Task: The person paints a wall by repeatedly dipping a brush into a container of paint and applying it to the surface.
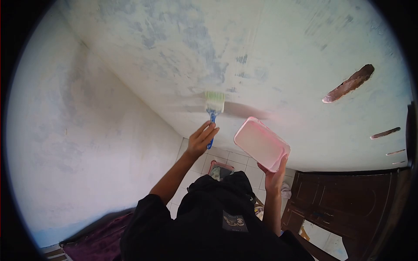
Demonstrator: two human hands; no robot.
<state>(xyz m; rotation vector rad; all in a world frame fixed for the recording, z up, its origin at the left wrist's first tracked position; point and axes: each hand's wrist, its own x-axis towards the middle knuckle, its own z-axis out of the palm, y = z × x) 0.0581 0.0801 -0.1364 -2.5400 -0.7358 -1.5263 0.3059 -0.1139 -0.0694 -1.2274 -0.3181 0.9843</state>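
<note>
My left hand (pixel 201 138) is wrapped round the blue handle of a paintbrush (pixel 214 104). The brush points up, its pale, green-tipped bristles at the patchy wall (pixel 287 52). To its right, my right hand (pixel 275 172) grips a pink-rimmed, shallow plastic tub (pixel 262 145) by its lower right corner. Whitish paint covers the inside of the tub, which is tilted toward me. The fingers under the tub are mostly hidden.
A long gouge (pixel 349 83) cuts into the wall on the right, with smaller ones beyond. Below stand a brown wooden cabinet (pixel 344 195) and a pink container (pixel 226 165) on the white tiled floor (pixel 191 178). Purple cloth (pixel 98 239) lies at lower left.
</note>
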